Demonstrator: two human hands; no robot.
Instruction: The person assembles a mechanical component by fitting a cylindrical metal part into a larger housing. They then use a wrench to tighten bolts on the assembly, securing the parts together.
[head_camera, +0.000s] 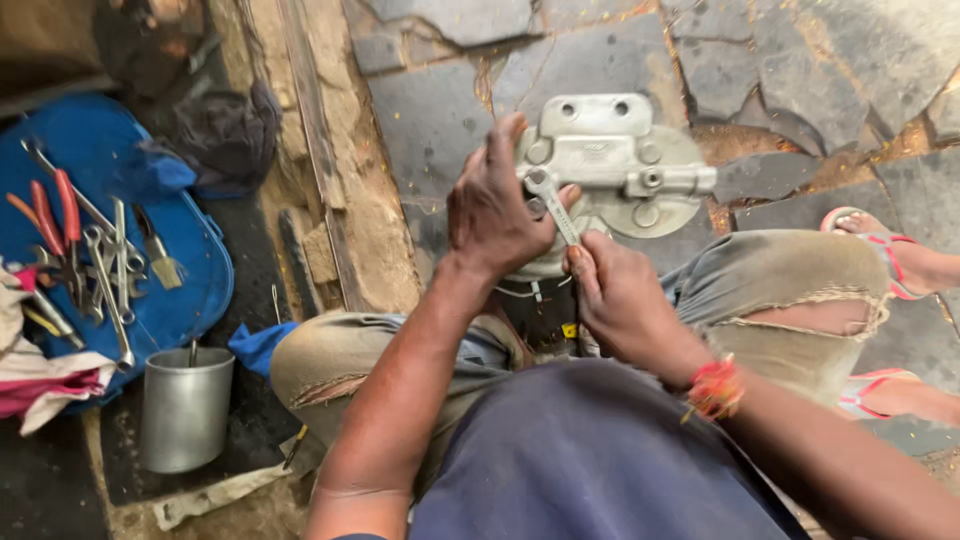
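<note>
Between the knees of a person crouched on stone paving, a grey metal casting (610, 165) stands upright. The left hand (492, 212) clasps its edge; the right hand (622, 300) grips a spanner (555, 208) set on a bolt, seemingly still fitted. Tools lie on a blue lid (190, 230) nearby.

Both hands, left hand (495, 205) and right hand (620, 300), work a spanner (553, 205) on a grey metal casting (620, 165).

You worked in soft, even daylight; shadows stayed faint. The pale grey cast-metal housing (610, 165) showed mild glare. Focus was sharp centrally, with slight wide-angle stretching at the edges.
</note>
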